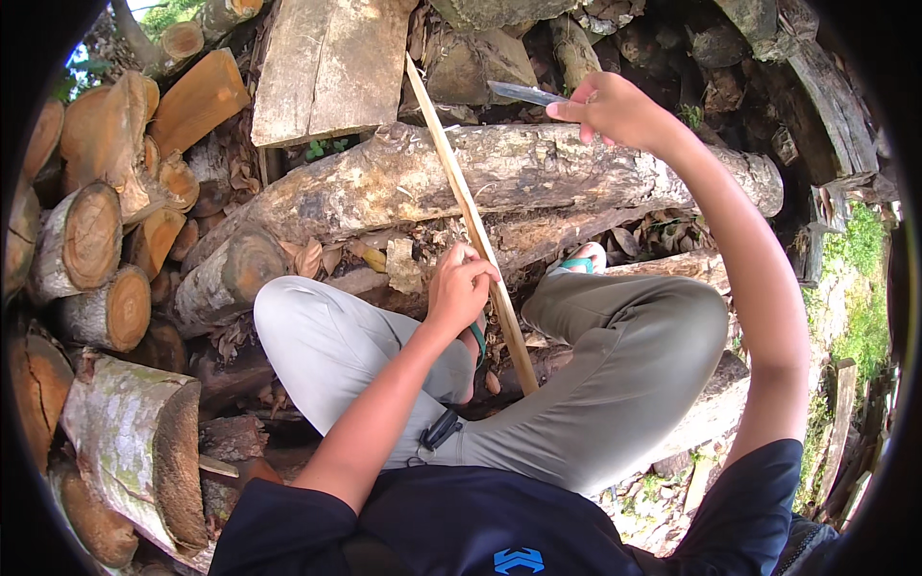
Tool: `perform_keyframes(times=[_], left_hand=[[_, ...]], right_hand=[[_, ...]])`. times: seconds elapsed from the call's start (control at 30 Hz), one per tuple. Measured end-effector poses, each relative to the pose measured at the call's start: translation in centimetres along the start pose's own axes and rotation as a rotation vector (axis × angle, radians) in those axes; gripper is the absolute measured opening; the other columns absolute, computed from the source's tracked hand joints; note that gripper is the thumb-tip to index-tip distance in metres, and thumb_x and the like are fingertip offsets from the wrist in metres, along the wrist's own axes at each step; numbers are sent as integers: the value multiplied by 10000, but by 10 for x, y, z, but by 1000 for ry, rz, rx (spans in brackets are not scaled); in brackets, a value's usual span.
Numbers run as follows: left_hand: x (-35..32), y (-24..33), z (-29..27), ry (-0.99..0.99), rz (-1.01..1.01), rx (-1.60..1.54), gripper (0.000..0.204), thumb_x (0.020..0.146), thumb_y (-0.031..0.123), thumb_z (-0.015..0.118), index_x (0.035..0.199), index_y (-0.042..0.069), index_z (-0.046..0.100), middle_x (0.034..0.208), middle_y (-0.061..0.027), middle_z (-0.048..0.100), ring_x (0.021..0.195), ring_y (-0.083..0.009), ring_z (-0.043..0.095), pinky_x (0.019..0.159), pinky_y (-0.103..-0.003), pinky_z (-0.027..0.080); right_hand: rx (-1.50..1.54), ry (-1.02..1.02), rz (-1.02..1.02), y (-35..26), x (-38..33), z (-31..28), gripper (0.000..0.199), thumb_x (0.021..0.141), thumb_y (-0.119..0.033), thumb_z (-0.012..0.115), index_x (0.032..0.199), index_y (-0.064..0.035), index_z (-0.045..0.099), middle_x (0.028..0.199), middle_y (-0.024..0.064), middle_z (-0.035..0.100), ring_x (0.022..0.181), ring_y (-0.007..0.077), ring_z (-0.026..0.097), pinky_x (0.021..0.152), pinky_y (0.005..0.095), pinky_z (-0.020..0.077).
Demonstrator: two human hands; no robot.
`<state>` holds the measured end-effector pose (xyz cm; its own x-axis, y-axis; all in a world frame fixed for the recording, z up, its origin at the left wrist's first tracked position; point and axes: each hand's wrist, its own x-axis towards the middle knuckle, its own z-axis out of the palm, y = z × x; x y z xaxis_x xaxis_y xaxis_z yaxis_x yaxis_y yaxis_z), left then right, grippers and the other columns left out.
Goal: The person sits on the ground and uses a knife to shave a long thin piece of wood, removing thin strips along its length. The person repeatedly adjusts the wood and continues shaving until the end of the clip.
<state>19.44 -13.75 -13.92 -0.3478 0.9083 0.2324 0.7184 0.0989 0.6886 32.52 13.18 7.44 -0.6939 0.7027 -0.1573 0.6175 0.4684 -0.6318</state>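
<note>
Head view. A stack of cut logs [96, 240] is seen from nine to eleven o'clock, their sawn ends facing the camera. A large mossy log [499, 178] is laid across the middle, and a flat plank [331, 67] is propped behind it at twelve o'clock. Dry leaves [317, 257] are scattered beneath the log. The person's bent knees in grey trousers [615, 374] fill the lower centre.

A thin pale wooden stick [471, 226] is slanted from twelve o'clock down toward the lap, passing in front of the log. The left hand [461, 288] is closed around the stick near its lower part. The right hand [615, 110], raised at one o'clock, is closed on a knife [523, 93], whose blade points left and is held just clear of the stick.
</note>
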Motion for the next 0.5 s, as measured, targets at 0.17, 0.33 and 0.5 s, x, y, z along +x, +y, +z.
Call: perform_keyframes(times=[0.17, 0.33, 0.5], left_hand=[[31, 27, -31, 280, -56, -294, 89, 884, -14, 661, 955, 38, 646, 830, -22, 595, 641, -91, 534, 593, -250, 438], [58, 121, -124, 442, 211, -627, 106, 963, 25, 617, 1068, 26, 625, 874, -8, 595, 708, -58, 513, 614, -208, 399], [20, 235, -244, 126, 924, -489, 185, 989, 238, 502, 1043, 161, 662, 884, -38, 427, 757, -166, 354, 645, -306, 278]], right_hand=[[-227, -68, -66, -3, 18, 26, 536, 787, -201, 792, 1149, 125, 569, 965, 247, 704, 903, 316, 711, 793, 393, 560], [-383, -60, -6, 27, 23, 89, 496, 761, 86, 673, 1186, 130, 421, 1056, 365, 664, 1032, 444, 695, 817, 470, 581], [-409, -90, -101, -2, 14, 97, 610, 780, 17, 746, 1297, 107, 436, 1098, 285, 701, 1014, 393, 720, 783, 456, 586]])
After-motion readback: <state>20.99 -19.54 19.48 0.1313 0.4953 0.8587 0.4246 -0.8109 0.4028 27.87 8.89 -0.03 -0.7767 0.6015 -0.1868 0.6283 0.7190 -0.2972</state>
